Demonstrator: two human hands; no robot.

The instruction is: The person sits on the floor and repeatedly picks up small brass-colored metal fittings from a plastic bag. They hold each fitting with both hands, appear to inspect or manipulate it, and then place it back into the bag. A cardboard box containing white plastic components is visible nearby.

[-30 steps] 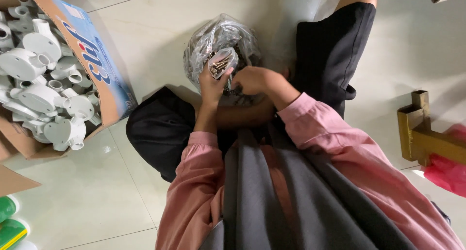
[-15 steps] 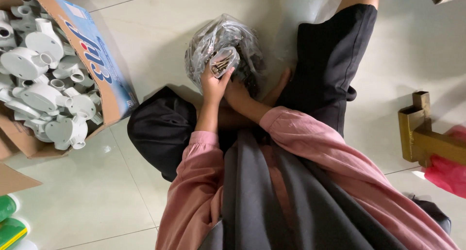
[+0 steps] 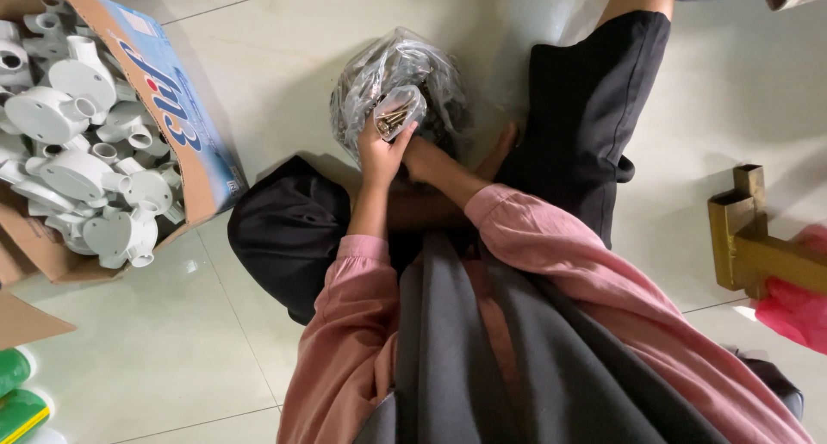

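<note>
While the left hand (image 3: 379, 151) pinches a small clear packet of screws (image 3: 398, 114) over the big plastic bag (image 3: 379, 74) on the floor, the right hand (image 3: 424, 160) tucks underneath, grip hidden, so looks like sorting packets, with open tile beyond the cardboard box (image 3: 185, 125).

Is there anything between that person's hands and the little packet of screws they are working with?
Nothing visible does. The left hand already holds the small clear packet of screws directly, above the big plastic bag. The right hand sits just beside it, partly hidden behind the left, so whether it touches the packet is unclear.
</note>
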